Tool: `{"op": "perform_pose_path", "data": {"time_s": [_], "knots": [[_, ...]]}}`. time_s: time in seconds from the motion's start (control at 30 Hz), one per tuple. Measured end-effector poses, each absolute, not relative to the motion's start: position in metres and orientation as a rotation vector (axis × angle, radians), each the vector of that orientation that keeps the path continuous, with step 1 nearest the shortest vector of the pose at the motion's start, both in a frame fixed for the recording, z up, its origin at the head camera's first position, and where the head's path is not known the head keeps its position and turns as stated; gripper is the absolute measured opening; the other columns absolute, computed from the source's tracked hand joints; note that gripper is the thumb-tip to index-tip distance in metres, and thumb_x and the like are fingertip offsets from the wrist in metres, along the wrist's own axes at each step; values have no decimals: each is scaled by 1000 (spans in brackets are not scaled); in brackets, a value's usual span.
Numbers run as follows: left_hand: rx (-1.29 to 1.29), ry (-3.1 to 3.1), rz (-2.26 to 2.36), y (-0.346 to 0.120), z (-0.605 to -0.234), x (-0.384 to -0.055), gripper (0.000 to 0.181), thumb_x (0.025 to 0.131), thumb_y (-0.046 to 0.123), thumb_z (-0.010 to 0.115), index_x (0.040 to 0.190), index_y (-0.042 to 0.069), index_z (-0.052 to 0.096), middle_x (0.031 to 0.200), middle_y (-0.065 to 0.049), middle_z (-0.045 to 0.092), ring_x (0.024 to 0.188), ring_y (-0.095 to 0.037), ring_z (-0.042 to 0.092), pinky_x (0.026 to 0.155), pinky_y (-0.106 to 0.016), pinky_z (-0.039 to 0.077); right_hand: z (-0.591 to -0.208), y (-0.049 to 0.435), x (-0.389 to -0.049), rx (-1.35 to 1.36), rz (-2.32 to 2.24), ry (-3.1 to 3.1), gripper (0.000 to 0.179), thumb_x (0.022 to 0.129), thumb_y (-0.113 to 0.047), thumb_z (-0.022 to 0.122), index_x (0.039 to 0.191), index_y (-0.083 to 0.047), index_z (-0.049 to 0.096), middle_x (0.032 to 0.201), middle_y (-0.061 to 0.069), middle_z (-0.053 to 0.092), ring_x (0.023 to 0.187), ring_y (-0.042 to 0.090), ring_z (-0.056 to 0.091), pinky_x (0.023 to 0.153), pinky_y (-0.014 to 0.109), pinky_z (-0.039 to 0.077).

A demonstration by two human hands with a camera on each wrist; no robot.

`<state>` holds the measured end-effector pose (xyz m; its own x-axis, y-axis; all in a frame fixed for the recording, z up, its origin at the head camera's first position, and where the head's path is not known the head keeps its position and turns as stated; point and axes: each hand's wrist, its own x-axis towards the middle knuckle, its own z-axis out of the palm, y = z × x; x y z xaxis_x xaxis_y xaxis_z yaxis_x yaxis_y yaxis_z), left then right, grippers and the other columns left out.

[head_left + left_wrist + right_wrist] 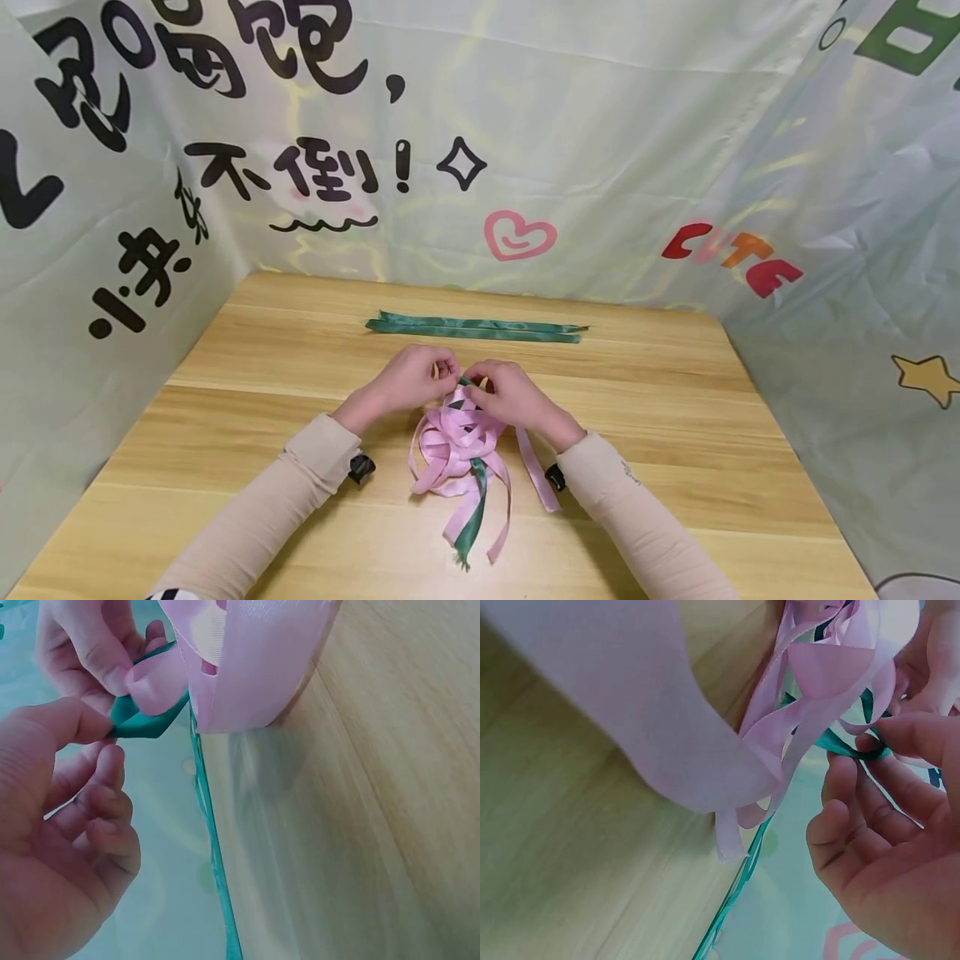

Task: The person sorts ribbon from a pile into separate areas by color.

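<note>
A bundle of looped pink ribbon [450,437] lies at the middle of the table, its loose tails trailing toward the near side. Woven through it is a green ribbon [472,517] with a frayed end. At the bundle's far end, my left hand [420,375] pinches the green ribbon between thumb and forefinger, as the left wrist view shows up close. Opposite it, my right hand [517,398] pinches the same green ribbon [840,744] between thumb and fingertips. Both hands nearly meet there, with a pink loop [159,681] beside the green band.
Beyond the hands, several green ribbon strips [480,327] lie side by side across the wooden table [637,392]. Printed cloth walls [600,150] enclose the table at the back and both sides. A pink tail [537,471] reaches out near the right wrist.
</note>
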<state>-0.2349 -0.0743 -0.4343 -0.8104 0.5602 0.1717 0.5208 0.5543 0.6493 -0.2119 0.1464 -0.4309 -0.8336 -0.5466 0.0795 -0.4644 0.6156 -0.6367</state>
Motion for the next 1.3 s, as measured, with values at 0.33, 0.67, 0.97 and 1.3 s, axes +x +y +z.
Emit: {"op": "perform_pose_path", "data": {"time_s": [0.33,0.67,0.97,1.3], "knots": [[998,2674,1175,-72,-438,-234,4,101,13,66,102,13,70,88,2,72,78,-7,65,73,-26,55,-427,144,-212,-801,-1209,2742,5,102,-12,65,101,-10,70,91,3,67,77,16,56,67,25,45],[934,2814,1113,-72,-437,-234,15,95,10,65,103,11,77,85,2,71,69,-9,56,67,-27,49,-420,147,-215,-738,-1270,2813,5,102,-15,68,103,-12,73,96,3,72,65,14,46,63,26,40],[795,2896,1047,-73,-432,-235,8,91,9,67,96,12,73,78,2,66,63,-12,52,63,-29,43,-413,156,-219,-689,-1296,2886,7,102,-20,69,103,-16,74,101,2,73,76,17,51,69,32,43],[792,2868,1030,-73,-433,-236,12,92,11,65,94,12,77,68,4,58,55,-10,45,56,-27,34,-407,167,-222,-599,-1304,2915,9,101,-22,70,103,-14,75,105,6,73,84,20,56,73,34,45]]}}
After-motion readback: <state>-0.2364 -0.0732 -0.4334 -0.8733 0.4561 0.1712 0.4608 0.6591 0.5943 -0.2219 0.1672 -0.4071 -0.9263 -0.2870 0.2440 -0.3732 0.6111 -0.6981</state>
